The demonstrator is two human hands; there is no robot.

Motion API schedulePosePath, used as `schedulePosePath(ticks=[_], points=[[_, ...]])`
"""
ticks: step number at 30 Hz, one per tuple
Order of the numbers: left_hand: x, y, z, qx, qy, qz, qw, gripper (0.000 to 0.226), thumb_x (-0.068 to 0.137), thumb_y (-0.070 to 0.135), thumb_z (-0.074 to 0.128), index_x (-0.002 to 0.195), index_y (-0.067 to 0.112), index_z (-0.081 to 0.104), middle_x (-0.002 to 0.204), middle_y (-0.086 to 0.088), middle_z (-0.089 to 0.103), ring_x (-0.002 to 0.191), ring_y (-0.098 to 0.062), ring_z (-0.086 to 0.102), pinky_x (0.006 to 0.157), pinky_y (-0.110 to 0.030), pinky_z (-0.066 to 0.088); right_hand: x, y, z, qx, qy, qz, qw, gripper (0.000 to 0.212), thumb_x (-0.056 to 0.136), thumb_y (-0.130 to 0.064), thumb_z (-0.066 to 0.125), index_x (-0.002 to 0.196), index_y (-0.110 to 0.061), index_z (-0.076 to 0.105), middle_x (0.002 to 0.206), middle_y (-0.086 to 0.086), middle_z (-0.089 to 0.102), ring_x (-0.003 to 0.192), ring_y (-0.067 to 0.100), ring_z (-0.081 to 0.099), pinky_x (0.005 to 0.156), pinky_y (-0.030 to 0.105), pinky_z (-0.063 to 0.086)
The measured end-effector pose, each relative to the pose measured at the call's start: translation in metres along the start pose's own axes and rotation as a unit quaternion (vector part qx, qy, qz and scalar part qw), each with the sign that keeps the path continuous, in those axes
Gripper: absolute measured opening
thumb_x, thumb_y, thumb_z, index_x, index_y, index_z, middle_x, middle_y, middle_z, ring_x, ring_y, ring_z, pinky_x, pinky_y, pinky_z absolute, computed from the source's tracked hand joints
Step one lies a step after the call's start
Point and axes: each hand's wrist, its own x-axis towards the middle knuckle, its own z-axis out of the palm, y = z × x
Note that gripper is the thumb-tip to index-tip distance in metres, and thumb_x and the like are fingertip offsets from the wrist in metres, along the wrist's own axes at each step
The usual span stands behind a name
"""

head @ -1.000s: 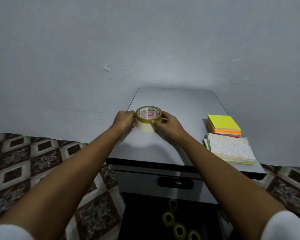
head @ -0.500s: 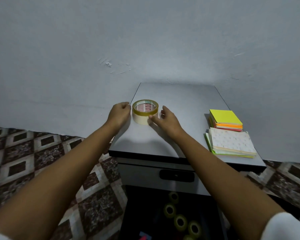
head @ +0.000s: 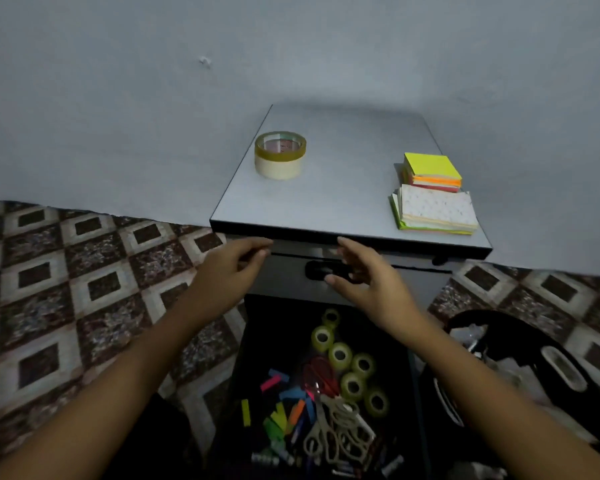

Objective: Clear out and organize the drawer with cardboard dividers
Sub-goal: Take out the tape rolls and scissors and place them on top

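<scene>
Head view: the open drawer (head: 257, 341) lies low in the middle, directly beneath both hands and well apart from them. Its dark inside holds a line of small yellow tape rolls (head: 340, 355), pale-handled scissors (head: 329, 427) and a scatter of coloured sticky flags (head: 281, 410); smaller items at its near end are too blurred to name.

The left hand (head: 229, 268) hangs in front of the cabinet just under the edge of the grey surface (head: 343, 188), palm turned inward, its fingers (head: 257, 244) loosely bent and holding nothing. The right hand (head: 368, 282) is level with it, fingers (head: 349, 245) relaxed and spread, empty too, its thumb lying across the black handle (head: 316, 271) of the closed upper drawer; contact there cannot be told. Both forearms reach forward from the bottom corners.

On the surface, a wide tape roll (head: 280, 154) lies flat near the left edge, well beyond the fingers. A neon sticky-note block (head: 432, 171) and a stack of paper pads (head: 435, 211) sit touching along the right side. A black bag (head: 520, 358) rests on the tiled floor (head: 84, 271) to the right of the drawer.
</scene>
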Motion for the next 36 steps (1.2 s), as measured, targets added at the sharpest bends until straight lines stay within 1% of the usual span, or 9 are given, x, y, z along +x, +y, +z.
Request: schedulePosePath(ticks=[4, 9, 11, 14, 19, 23, 27, 31, 36], points=[[-0.038, -0.025, 0.032, 0.038, -0.077, -0.037, 0.996, 0.028, 0.096, 0.016, 0.051, 0.120, 0.010, 0.063, 0.117, -0.004, 0.064, 0.106, -0.013, 0.058, 0.085, -0.017, 0.041, -0.048, 0.036, 0.006, -0.067, -0.063, 0.034, 0.995, 0.054, 0.085, -0.028, 0.065, 0.135, -0.020, 0.047, 0.124, -0.008, 0.050, 0.118, 0.004, 0.047, 0.097, 0.015, 0.037], [-0.069, -0.058, 0.073, 0.085, -0.208, -0.091, 0.970, 0.029, 0.097, 0.020, 0.049, 0.123, 0.015, 0.061, 0.124, -0.001, 0.062, 0.111, -0.013, 0.056, 0.076, -0.008, 0.033, -0.089, 0.090, 0.016, -0.121, -0.137, 0.131, 0.974, 0.044, 0.086, -0.023, 0.067, 0.128, -0.016, 0.056, 0.118, 0.004, 0.057, 0.111, 0.015, 0.056, 0.084, 0.008, 0.034], [-0.074, -0.066, 0.086, 0.091, -0.259, -0.110, 0.955, 0.030, 0.097, 0.022, 0.048, 0.125, 0.016, 0.059, 0.127, 0.000, 0.060, 0.112, -0.011, 0.055, 0.075, -0.006, 0.032, -0.094, 0.109, 0.018, -0.150, -0.155, 0.157, 0.964, 0.042, 0.086, -0.025, 0.066, 0.127, -0.015, 0.058, 0.117, 0.006, 0.058, 0.110, 0.017, 0.057, 0.085, 0.011, 0.036], [-0.074, -0.072, 0.103, 0.091, -0.312, -0.120, 0.938, 0.032, 0.098, 0.022, 0.047, 0.128, 0.016, 0.056, 0.128, 0.000, 0.058, 0.111, -0.011, 0.055, 0.079, -0.011, 0.035, -0.092, 0.131, 0.020, -0.205, -0.204, 0.180, 0.940, 0.045, 0.087, -0.026, 0.064, 0.130, -0.014, 0.055, 0.122, 0.011, 0.056, 0.112, 0.025, 0.056, 0.093, 0.023, 0.040], [-0.062, -0.077, 0.132, 0.097, -0.384, -0.095, 0.913, 0.033, 0.097, 0.026, 0.047, 0.128, 0.017, 0.055, 0.122, -0.001, 0.061, 0.104, -0.011, 0.057, 0.082, -0.018, 0.042, -0.086, 0.158, 0.025, -0.255, -0.244, 0.208, 0.912, 0.044, 0.086, -0.023, 0.060, 0.128, -0.011, 0.051, 0.126, 0.017, 0.051, 0.113, 0.035, 0.054, 0.093, 0.038, 0.045], [-0.059, -0.084, 0.154, 0.082, -0.397, -0.116, 0.907, 0.035, 0.097, 0.026, 0.049, 0.130, 0.016, 0.054, 0.119, -0.002, 0.061, 0.103, -0.013, 0.059, 0.086, -0.025, 0.046, -0.081, 0.177, 0.034, -0.290, -0.258, 0.259, 0.884, 0.053, 0.088, -0.027, 0.059, 0.130, -0.001, 0.039, 0.130, 0.021, 0.042, 0.118, 0.038, 0.047, 0.094, 0.039, 0.043], [-0.069, -0.097, 0.170, 0.107, -0.415, -0.126, 0.895, 0.035, 0.097, 0.026, 0.048, 0.130, 0.016, 0.053, 0.120, -0.003, 0.061, 0.103, -0.017, 0.060, 0.088, -0.031, 0.049, -0.084, 0.190, 0.050, -0.320, -0.293, 0.266, 0.861, 0.060, 0.089, -0.027, 0.058, 0.135, 0.002, 0.031, 0.137, 0.022, 0.034, 0.123, 0.039, 0.041, 0.097, 0.041, 0.041], [-0.070, -0.099, 0.181, 0.139, -0.428, -0.105, 0.887, 0.035, 0.096, 0.026, 0.048, 0.129, 0.017, 0.054, 0.125, -0.004, 0.058, 0.110, -0.018, 0.056, 0.092, -0.035, 0.048, -0.090, 0.196, 0.061, -0.370, -0.314, 0.268, 0.832, 0.048, 0.094, -0.018, 0.050, 0.133, 0.004, 0.032, 0.134, 0.022, 0.034, 0.120, 0.038, 0.044, 0.097, 0.041, 0.041], [-0.065, -0.104, 0.196, 0.158, -0.429, -0.081, 0.886, 0.036, 0.094, 0.025, 0.052, 0.130, 0.017, 0.053, 0.127, -0.005, 0.053, 0.115, -0.019, 0.052, 0.091, -0.025, 0.040, -0.090, 0.196, 0.063, -0.379, -0.285, 0.265, 0.839, 0.036, 0.094, -0.005, 0.041, 0.128, 0.001, 0.033, 0.131, 0.024, 0.036, 0.119, 0.037, 0.045, 0.093, 0.041, 0.042]])
